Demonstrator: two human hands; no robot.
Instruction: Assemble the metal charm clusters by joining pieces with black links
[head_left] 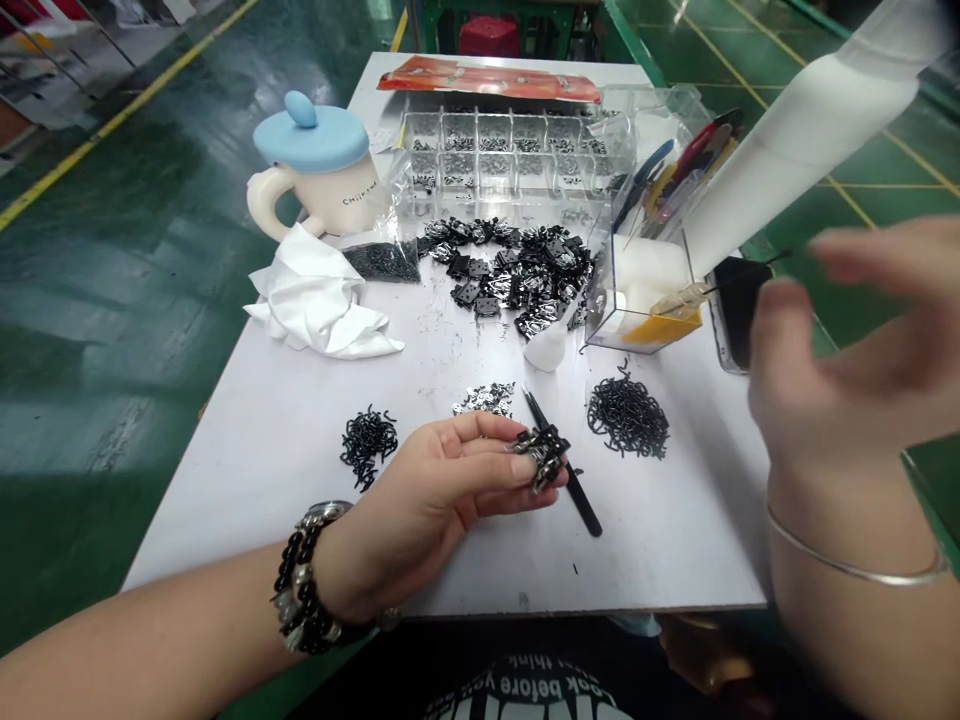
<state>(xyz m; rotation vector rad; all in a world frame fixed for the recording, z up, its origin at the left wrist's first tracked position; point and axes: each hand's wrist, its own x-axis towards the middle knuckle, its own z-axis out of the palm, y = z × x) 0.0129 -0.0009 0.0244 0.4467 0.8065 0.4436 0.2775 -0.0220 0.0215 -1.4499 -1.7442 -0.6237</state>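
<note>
My left hand (450, 475) is over the middle of the white table, thumb and fingers closed on a small black and metal part (541, 455). Just beneath it lies a pair of black tweezers (577, 495), slanting across the tabletop. Raised at the right is my right hand (862, 370), blurred, its thumb and fingers apart with nothing seen between them. Close to its thumb, a thin dark rod with a pale handle (684, 298) sticks out of the clear tool box (645, 335). A pile of similar black and metal parts (540, 275) spreads farther back.
Small black curved pieces lie in a left pile (367, 445) and a right pile (628, 415), with silver bits (486, 400) between. Around them stand a white nozzle bottle (546, 348), tissue (319, 295), lidded mug (330, 185), divided clear tray (495, 175), tall white bottle (810, 130) and phone (733, 310).
</note>
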